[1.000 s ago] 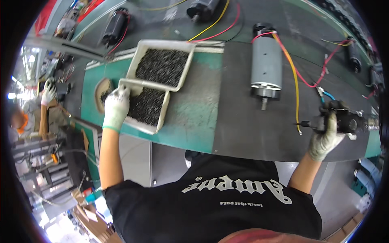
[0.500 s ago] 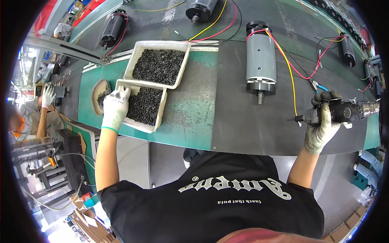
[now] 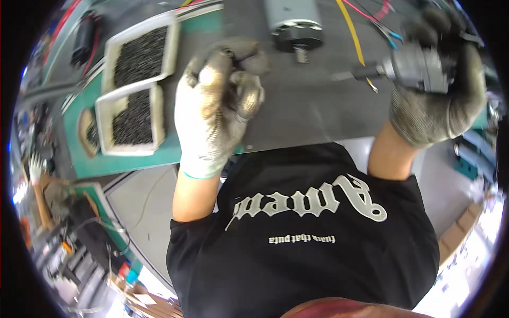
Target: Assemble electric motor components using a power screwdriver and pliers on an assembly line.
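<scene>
My left hand (image 3: 212, 106), in a pale glove with darkened fingertips, is raised in front of the table, its fingers closed in a pinch. A small dark piece (image 3: 228, 52) shows at the fingertips, too blurred to tell its kind. My right hand (image 3: 450, 111), also gloved, is wrapped around a power screwdriver (image 3: 416, 69), its bit pointing left. The bit is smeared by motion. Beyond and between the hands lies a grey cylindrical motor (image 3: 294, 16), its threaded shaft toward me. A yellow wire (image 3: 354, 42) with a metal terminal runs down near the bit.
Two white trays (image 3: 172, 45) of small black parts stand at the left, one behind the other. Beside them sits a small curved dish (image 3: 83, 132). Another dark motor (image 3: 85, 40) lies at far left. A co-worker's gloved hand (image 3: 35, 168) shows at the left rim.
My left hand has left the nearer tray and moved right and up, fingers pinched. The screwdriver has shifted left and closer in my right hand. The view has tilted, moving the table higher.
</scene>
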`<action>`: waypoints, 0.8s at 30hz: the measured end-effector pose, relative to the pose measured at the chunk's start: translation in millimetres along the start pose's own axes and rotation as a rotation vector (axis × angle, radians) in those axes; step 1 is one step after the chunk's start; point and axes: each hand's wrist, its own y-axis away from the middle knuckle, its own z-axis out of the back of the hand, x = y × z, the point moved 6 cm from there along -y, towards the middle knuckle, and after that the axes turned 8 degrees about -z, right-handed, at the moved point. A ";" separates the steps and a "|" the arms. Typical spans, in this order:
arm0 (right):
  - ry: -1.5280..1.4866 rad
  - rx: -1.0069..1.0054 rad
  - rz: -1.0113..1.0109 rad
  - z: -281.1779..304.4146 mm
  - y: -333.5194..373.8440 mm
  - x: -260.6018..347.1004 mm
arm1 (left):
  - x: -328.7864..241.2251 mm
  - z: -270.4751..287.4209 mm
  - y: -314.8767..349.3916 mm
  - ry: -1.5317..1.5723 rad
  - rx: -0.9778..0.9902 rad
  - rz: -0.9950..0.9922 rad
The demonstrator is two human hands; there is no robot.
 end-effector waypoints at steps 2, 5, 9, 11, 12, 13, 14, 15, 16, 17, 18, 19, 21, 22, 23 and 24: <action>-0.111 0.112 0.043 -3.7 6.2 16.2 | 27.6 -13.5 3.4 0.159 0.075 0.105; 0.021 0.055 0.080 12.2 3.4 24.6 | 53.3 -27.7 11.1 0.229 0.089 0.219; 0.101 0.005 0.095 -6.7 24.8 19.0 | 65.4 -35.7 13.7 0.179 0.083 0.274; 0.119 -0.011 0.088 0.0 29.1 24.4 | 63.7 -35.7 15.5 -0.007 0.075 0.237; 0.128 -0.017 0.083 10.8 22.6 31.1 | 60.0 -35.8 14.8 -0.202 0.028 0.224; 0.139 -0.023 0.077 16.3 26.5 33.0 | 57.1 -35.8 14.9 -0.209 0.013 0.219; 0.154 -0.034 0.075 20.5 27.4 35.8 | 56.7 -39.0 16.4 -0.363 0.088 0.234; 0.171 -0.045 0.073 23.2 28.8 37.0 | 57.0 -40.4 17.8 -0.516 0.163 0.250; 0.189 -0.056 0.071 26.5 26.8 33.9 | 60.9 -38.4 19.7 -0.419 0.163 0.341; 0.208 -0.064 0.070 20.3 27.9 25.4 | 64.4 -34.8 19.4 -0.419 0.155 0.341; 0.229 -0.072 0.070 9.4 31.6 15.4 | 72.0 -29.7 21.4 -0.335 0.130 0.365; 0.247 -0.075 0.066 4.1 30.7 9.2 | 77.9 -24.9 23.8 -0.250 0.100 0.383; 0.292 -0.097 0.069 -9.1 30.0 -6.4 | 87.3 -23.7 28.7 -0.164 0.072 0.410; 0.315 -0.107 0.070 -10.7 29.5 -11.6 | 93.0 -22.0 29.5 -0.151 0.019 0.390; 0.339 -0.118 0.072 -8.9 29.9 -11.0 | 97.3 -21.2 29.5 -0.139 -0.033 0.370; 0.363 -0.129 0.075 -7.5 27.2 -11.4 | 99.2 -18.2 29.1 -0.128 -0.085 0.350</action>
